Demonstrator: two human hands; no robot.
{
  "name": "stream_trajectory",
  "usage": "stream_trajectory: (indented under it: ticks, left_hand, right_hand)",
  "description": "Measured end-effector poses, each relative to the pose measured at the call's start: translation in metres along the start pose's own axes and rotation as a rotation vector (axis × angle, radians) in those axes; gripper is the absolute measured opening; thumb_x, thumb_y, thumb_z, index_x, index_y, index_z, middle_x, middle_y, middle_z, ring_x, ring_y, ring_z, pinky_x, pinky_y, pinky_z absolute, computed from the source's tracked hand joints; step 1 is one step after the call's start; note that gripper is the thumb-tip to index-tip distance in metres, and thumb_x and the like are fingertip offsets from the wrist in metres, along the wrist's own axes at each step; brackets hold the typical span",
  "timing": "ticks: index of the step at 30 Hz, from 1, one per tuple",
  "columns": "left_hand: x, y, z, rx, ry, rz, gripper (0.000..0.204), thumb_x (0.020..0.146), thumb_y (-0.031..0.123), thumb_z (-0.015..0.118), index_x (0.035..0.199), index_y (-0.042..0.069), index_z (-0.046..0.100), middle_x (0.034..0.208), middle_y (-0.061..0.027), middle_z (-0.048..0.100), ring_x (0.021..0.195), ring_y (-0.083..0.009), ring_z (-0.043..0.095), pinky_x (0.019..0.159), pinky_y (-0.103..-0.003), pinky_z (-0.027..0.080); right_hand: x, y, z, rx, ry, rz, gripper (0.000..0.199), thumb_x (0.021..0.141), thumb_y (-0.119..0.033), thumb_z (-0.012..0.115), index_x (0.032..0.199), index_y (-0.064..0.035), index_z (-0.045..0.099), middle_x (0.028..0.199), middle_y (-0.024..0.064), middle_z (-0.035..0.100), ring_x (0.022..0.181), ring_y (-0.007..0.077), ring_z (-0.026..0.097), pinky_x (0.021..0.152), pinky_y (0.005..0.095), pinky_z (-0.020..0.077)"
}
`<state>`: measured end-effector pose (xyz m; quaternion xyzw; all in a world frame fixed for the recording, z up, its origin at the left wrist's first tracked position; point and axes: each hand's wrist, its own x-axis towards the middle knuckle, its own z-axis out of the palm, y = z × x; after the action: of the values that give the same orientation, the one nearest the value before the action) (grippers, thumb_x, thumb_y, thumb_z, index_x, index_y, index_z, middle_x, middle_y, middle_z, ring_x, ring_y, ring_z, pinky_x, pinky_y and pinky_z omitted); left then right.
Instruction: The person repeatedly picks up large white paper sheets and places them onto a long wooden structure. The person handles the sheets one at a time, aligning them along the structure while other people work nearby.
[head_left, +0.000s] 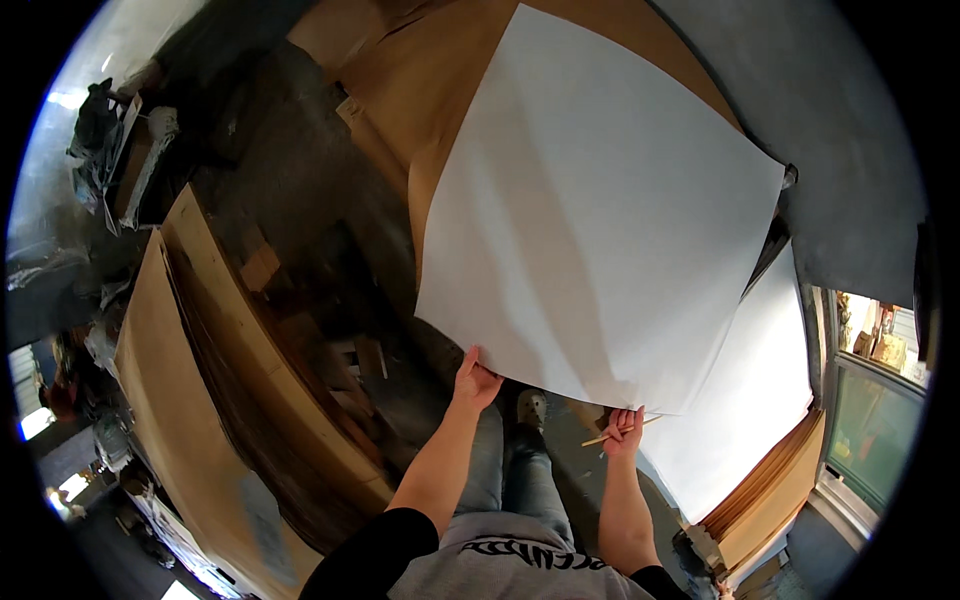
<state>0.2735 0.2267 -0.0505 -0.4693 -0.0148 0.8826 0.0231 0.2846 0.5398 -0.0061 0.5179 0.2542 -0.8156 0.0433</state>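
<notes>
A large white sheet fills the middle of the view, its surface crossed by soft shadows. My left hand grips its near edge toward the left, thumb on top and the other fingers mostly hidden below. Farther right along the same edge, my right hand is closed on the sheet. A thin yellowish stick, perhaps a pencil, also passes through the fingers of that hand. Brown panels show beneath and behind the sheet's far part.
A second white sheet leans at the right, beside brown panels and a window. Long wooden boards stand at the left. Wood offcuts lie on the dark floor, and my shoe is just below the sheet's edge.
</notes>
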Motion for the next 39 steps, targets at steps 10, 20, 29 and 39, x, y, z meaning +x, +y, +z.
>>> stream_trajectory:
  ticks: [10,20,29,39]
  left_hand:
    - [-0.056,0.024,0.062,0.419,-0.051,0.181,0.033,0.077,0.022,0.061,0.103,0.006,0.048,0.097,-0.0037,0.053,0.089,-0.0183,0.051,0.076,-0.03,0.041]
    - [-0.106,0.032,0.102,0.786,0.003,0.591,0.022,0.079,0.02,0.063,0.086,0.0,0.059,0.085,0.0003,0.056,0.078,-0.0079,0.05,0.069,-0.024,0.039]
    - [-0.182,0.025,0.211,0.598,-0.211,0.665,0.029,0.077,0.017,0.064,0.099,0.0,0.057,0.093,-0.0038,0.058,0.089,-0.0124,0.053,0.081,-0.025,0.039]
    - [-0.389,-0.008,0.233,0.312,-0.63,0.842,0.027,0.079,0.019,0.059,0.102,0.007,0.053,0.095,-0.0018,0.058,0.086,-0.0137,0.055,0.075,-0.028,0.044]
  right_hand:
    - [-0.012,-0.015,0.011,-0.316,0.096,-0.112,0.026,0.079,-0.034,0.058,0.092,-0.0122,0.055,0.083,-0.0009,0.058,0.054,0.0039,0.047,0.028,0.0151,0.0209]
    - [-0.069,-0.058,0.058,-0.341,-0.012,-0.213,0.024,0.078,-0.031,0.057,0.087,-0.0092,0.052,0.071,0.0053,0.058,0.056,0.0114,0.056,0.03,0.0179,0.0182]
    - [-0.113,-0.169,0.114,-0.743,-0.087,-0.773,0.022,0.076,-0.024,0.06,0.078,-0.0043,0.052,0.064,-0.0008,0.05,0.054,0.0078,0.042,0.044,0.0209,0.0292]
    - [-0.255,-0.321,0.248,-0.852,-0.724,-1.087,0.055,0.083,-0.042,0.045,0.119,-0.0001,0.044,0.114,0.015,0.048,0.1,0.0241,0.051,0.077,0.0361,0.0475]
